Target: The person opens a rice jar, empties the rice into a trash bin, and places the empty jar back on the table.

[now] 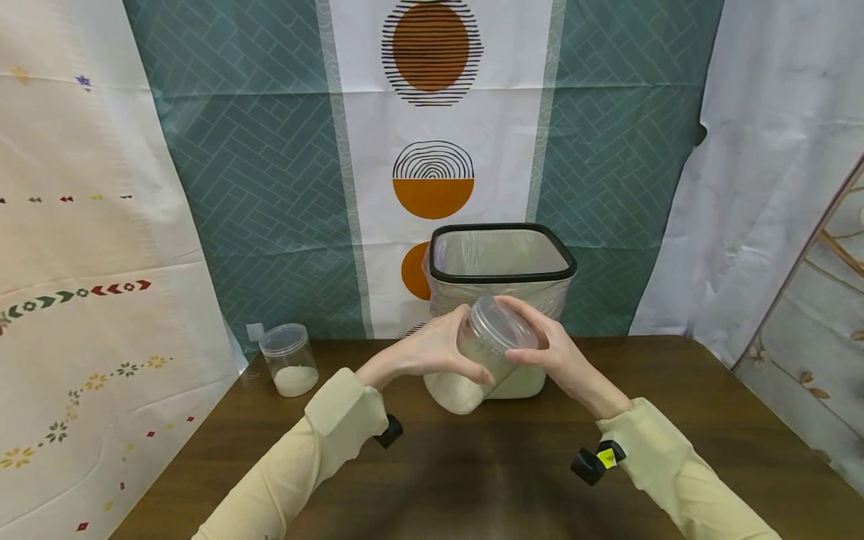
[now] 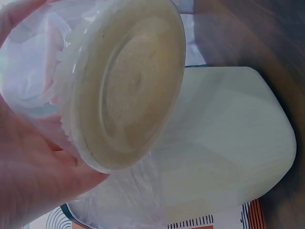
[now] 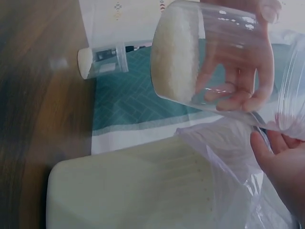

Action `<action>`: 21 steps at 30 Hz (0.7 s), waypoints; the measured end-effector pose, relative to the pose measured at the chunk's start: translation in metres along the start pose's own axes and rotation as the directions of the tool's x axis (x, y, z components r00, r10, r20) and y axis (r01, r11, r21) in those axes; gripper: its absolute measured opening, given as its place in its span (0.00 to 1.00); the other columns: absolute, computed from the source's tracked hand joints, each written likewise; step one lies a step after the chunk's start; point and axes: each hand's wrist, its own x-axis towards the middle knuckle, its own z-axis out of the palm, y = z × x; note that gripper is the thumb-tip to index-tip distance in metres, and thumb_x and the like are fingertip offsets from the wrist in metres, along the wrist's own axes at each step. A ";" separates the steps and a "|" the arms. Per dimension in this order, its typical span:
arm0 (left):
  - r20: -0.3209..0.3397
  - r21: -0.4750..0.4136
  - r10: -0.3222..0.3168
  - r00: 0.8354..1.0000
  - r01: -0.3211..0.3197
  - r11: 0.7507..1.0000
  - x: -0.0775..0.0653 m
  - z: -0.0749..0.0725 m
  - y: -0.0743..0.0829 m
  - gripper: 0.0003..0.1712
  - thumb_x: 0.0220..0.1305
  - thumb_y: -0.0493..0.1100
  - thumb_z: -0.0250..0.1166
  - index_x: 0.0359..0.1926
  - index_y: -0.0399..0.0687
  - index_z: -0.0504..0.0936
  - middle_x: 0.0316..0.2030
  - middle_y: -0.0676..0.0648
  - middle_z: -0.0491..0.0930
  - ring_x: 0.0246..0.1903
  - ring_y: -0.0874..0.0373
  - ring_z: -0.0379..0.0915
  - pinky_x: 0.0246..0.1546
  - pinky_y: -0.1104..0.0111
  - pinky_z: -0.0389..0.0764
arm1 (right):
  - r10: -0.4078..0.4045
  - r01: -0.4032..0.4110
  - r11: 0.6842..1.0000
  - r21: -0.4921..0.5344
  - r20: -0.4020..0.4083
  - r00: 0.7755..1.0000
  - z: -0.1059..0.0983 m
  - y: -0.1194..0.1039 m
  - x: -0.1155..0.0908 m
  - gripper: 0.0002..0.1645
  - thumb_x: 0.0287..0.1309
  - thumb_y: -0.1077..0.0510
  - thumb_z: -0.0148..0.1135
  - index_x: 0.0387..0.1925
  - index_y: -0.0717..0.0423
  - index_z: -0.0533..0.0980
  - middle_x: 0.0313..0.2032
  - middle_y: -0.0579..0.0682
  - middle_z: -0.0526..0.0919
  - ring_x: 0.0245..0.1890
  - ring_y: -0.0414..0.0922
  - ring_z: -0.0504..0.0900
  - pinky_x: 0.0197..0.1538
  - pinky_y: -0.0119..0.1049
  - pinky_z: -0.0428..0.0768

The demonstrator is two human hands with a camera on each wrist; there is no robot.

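A clear plastic jar [image 1: 481, 360] with a screw lid [image 1: 506, 324] is held up above the table, tilted. White rice-like grains [image 3: 176, 55] fill its lower part. My left hand [image 1: 439, 346] grips the jar's side, its fingers curled round the wall as the right wrist view shows. With thumb and fingers, my right hand [image 1: 550, 352] holds the lid across its rim. In the left wrist view the jar's round base [image 2: 136, 81] faces the camera. Behind the jar stands a pale bin [image 1: 526, 382] with a black rim and a plastic liner [image 3: 228, 152].
A second lidded jar [image 1: 290, 361], with a shallow layer of white grains, stands upright at the table's back left corner. The brown wooden table [image 1: 418, 480] runs back to a patterned curtain [image 1: 270, 172]. Pale cloths hang on both sides.
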 end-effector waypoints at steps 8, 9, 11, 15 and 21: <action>-0.041 -0.010 0.016 0.999 -0.017 1.000 -0.001 0.000 -0.001 0.44 0.34 0.61 0.73 0.50 0.48 0.63 0.42 0.53 0.69 0.40 0.59 0.67 0.37 0.64 0.69 | -0.044 0.040 0.998 0.053 0.067 0.997 -0.005 -0.002 -0.001 0.48 0.52 0.55 0.63 0.67 0.61 0.47 0.65 0.58 0.50 0.61 0.53 0.52 0.54 0.42 0.62; -0.050 -0.015 0.012 0.999 -0.013 1.000 -0.001 0.000 -0.001 0.45 0.34 0.61 0.73 0.51 0.48 0.63 0.43 0.53 0.69 0.41 0.59 0.67 0.38 0.64 0.69 | -0.046 0.042 0.997 0.062 0.061 0.997 -0.005 -0.002 -0.001 0.49 0.52 0.56 0.63 0.67 0.62 0.46 0.65 0.59 0.50 0.61 0.53 0.51 0.54 0.40 0.62; -0.068 -0.022 -0.002 0.998 0.000 1.000 -0.002 -0.001 -0.001 0.46 0.34 0.61 0.73 0.52 0.48 0.63 0.43 0.53 0.69 0.42 0.60 0.66 0.40 0.64 0.69 | -0.041 0.038 0.997 0.074 0.039 0.998 -0.006 -0.003 -0.003 0.47 0.52 0.58 0.63 0.66 0.64 0.47 0.64 0.60 0.51 0.62 0.53 0.52 0.55 0.37 0.62; -0.098 -0.041 -0.015 0.995 0.011 0.999 -0.003 -0.004 -0.002 0.47 0.34 0.59 0.74 0.53 0.47 0.62 0.44 0.53 0.69 0.42 0.60 0.66 0.41 0.64 0.68 | -0.007 0.008 0.998 0.066 -0.011 1.000 -0.007 -0.003 -0.009 0.41 0.54 0.61 0.60 0.65 0.65 0.52 0.62 0.59 0.56 0.61 0.51 0.55 0.57 0.35 0.60; -0.116 -0.041 -0.017 0.993 0.012 0.999 -0.002 -0.006 -0.003 0.45 0.34 0.59 0.73 0.51 0.47 0.63 0.42 0.52 0.69 0.40 0.59 0.66 0.39 0.63 0.69 | 0.006 -0.003 0.999 0.050 -0.060 0.998 -0.007 -0.003 -0.014 0.33 0.58 0.63 0.56 0.63 0.64 0.57 0.60 0.59 0.60 0.59 0.50 0.60 0.56 0.36 0.62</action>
